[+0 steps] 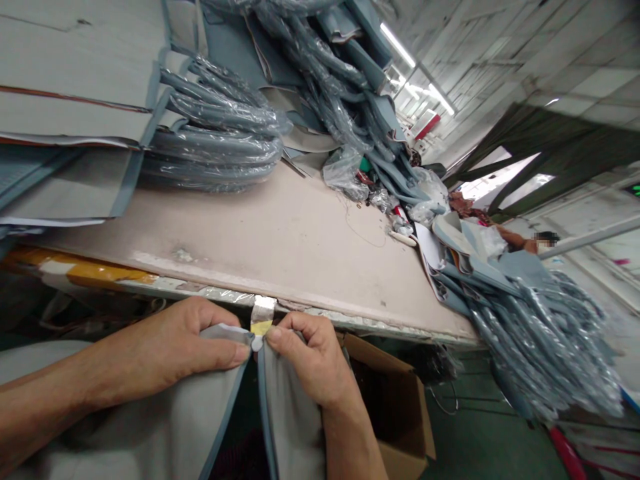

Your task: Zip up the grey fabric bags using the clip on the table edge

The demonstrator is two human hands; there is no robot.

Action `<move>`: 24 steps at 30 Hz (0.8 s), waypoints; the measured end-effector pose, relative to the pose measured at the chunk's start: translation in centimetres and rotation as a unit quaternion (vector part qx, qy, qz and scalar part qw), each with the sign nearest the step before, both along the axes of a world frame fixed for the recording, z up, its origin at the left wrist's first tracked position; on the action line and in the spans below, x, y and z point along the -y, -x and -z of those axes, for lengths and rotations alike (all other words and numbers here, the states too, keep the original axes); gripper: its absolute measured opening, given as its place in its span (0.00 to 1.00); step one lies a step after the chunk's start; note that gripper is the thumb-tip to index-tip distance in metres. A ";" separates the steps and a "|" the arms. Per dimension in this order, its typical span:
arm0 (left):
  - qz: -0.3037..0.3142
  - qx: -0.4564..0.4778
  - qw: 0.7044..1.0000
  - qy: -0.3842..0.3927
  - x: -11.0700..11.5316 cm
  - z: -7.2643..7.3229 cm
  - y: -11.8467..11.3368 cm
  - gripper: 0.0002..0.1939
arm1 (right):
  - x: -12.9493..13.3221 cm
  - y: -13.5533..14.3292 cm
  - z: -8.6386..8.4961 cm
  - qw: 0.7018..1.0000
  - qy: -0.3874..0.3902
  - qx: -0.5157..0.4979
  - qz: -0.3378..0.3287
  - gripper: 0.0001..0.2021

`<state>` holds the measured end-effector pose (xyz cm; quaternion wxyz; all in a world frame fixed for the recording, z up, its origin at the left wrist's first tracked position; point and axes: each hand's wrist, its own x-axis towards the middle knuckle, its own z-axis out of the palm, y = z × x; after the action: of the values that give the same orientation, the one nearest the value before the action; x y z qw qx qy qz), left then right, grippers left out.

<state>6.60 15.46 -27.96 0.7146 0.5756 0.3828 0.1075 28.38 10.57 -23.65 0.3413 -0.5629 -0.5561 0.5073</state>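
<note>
My left hand (pixel 185 343) pinches the upper edge of a grey fabric panel (pixel 175 420) between thumb and fingers. The panel has blue-grey edging and hangs below the table's front edge. My right hand (pixel 310 357) is closed on another stretch of grey fabric (pixel 293 413) with the same edging. I cannot tell whether both stretches are one piece. Between my fingertips sits a small white rounded piece (pixel 257 344), right below a taped tab (pixel 263 315) on the table edge. A dark gap separates the two hanging edges.
The worktable (pixel 300 233) carries plastic-wrapped blue-grey bundles (pixel 215 147) at the left and back. Stacked grey panels (pixel 75 120) lie far left. More wrapped bundles (pixel 545 333) overhang the right end. Below stands an open cardboard box (pixel 425 413). A person (pixel 517 240) is in the background.
</note>
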 end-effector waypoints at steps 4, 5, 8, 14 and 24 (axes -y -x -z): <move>-0.015 0.007 1.000 0.023 0.1 0.3 0.0 0.31 | 0.5 0.3 0.1 0.999 -0.026 0.026 0.019 0.17; -0.019 0.008 0.999 0.034 0.1 0.3 0.0 0.32 | 0.7 0.4 0.1 0.998 -0.035 0.037 0.026 0.16; -0.025 0.023 0.999 0.020 -0.1 0.0 -0.2 0.30 | 0.6 0.7 0.0 0.996 -0.058 0.058 0.040 0.16; -0.013 0.023 1.000 -0.011 -0.4 -0.5 -0.3 0.28 | 0.2 0.7 0.0 0.996 -0.059 0.061 0.037 0.16; -0.003 -0.011 1.000 0.025 -0.2 -0.5 0.2 0.26 | 0.2 0.3 -0.1 0.998 -0.038 0.055 0.014 0.15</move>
<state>6.43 15.65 -27.42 0.7241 0.5578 0.3946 0.0939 28.10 10.33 -23.55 0.3385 -0.5840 -0.5850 0.4496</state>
